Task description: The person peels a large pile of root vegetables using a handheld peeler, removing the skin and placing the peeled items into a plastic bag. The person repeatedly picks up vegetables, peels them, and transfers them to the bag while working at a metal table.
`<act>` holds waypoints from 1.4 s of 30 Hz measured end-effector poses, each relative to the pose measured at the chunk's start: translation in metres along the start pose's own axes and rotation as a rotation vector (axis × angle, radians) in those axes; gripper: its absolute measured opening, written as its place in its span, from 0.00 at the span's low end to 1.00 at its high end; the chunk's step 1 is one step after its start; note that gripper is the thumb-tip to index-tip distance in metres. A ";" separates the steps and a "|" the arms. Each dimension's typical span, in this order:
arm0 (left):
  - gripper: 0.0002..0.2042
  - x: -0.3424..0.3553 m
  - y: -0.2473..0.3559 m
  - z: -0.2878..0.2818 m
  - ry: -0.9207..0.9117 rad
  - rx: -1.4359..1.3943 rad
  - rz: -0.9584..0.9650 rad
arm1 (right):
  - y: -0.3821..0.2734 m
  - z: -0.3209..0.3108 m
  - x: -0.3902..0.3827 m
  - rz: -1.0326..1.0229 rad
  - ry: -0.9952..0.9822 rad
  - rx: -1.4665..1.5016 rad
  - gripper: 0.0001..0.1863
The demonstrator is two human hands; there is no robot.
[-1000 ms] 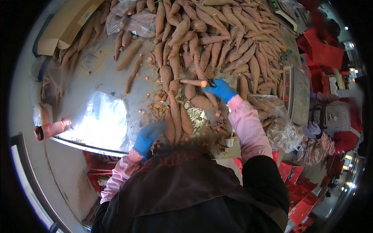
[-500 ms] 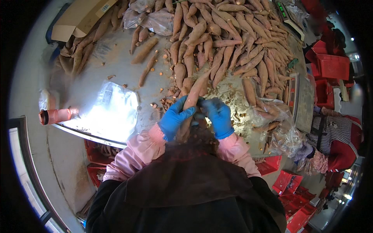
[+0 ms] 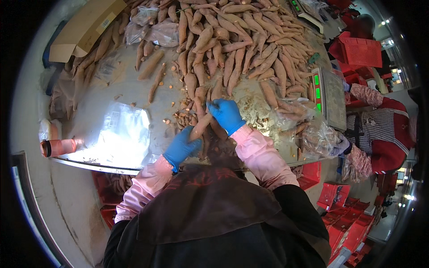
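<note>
Left hand [image 3: 181, 148]: clamped on sweet potato [image 3: 202, 126]
Right hand [image 3: 227, 116]: at its far end, cannot tell hold
Sweet potato pile [image 3: 261, 44]: beyond grip
Digital scale [image 3: 333, 100]: rightward

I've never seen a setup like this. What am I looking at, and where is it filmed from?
There is no machine here: a person works with two hands in blue gloves. The view comes from a wide fisheye camera on the person's head, looking down, so straight edges bend near the rim.

The left hand holds a long root, apparently a sweet potato. The right hand is at its upper end; whether it grips anything is unclear.

On the table lie a large pile of similar roots, cut scraps, and clear plastic bags. A scale stands at the right.
</note>
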State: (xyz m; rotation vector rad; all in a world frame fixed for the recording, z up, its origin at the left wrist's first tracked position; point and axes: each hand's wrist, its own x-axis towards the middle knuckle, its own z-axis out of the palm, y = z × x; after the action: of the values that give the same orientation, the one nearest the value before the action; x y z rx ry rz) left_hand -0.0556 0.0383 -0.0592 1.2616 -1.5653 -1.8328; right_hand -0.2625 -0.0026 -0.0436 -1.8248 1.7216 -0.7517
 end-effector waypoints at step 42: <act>0.08 0.003 0.022 -0.008 0.013 -1.275 -0.160 | 0.200 -0.072 -0.007 0.436 0.112 -0.256 0.21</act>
State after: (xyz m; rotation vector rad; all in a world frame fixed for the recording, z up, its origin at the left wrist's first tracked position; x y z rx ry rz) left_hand -0.0555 0.0252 -0.0391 0.7236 -0.0607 -2.2219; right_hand -0.4555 -0.0069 -0.1320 -1.4935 2.2727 -0.4758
